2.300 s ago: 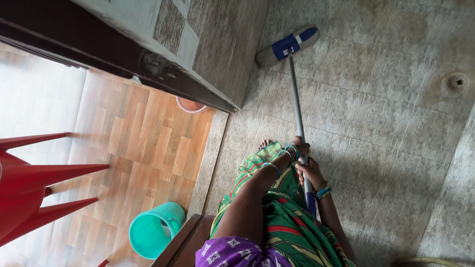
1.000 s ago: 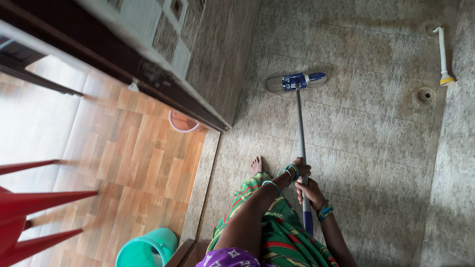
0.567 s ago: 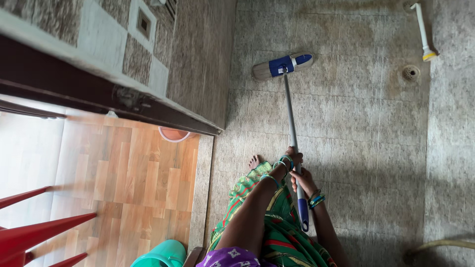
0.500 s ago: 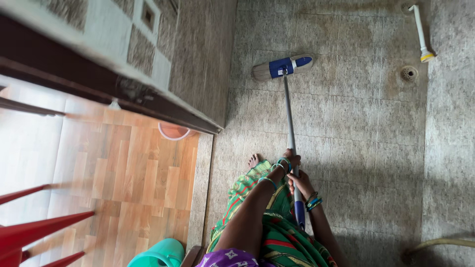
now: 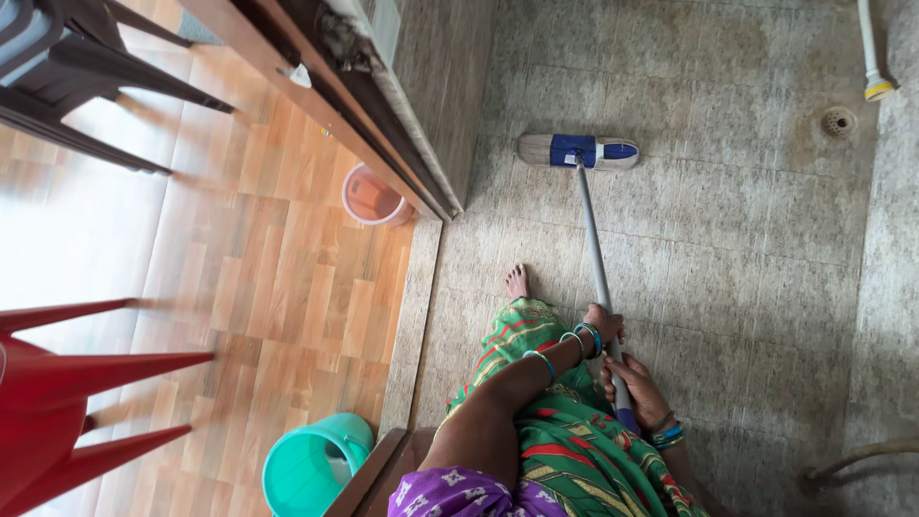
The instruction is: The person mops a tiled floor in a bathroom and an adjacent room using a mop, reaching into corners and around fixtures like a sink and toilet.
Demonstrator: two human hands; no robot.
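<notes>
Gripping grey mop handle (image 5: pixel 595 254) w/ both hands, left (image 5: pixel 604 324) above right (image 5: pixel 639 391); blue-patched mop head (image 5: pixel 578 151) flat on floor.

Soft daylight pours in from the left, glaring white on the wooden floor (image 5: pixel 86 230). The tiled floor (image 5: pixel 728 249) lies dimmer, evenly lit. Red chair legs (image 5: pixel 86 373) smear with motion blur.
</notes>
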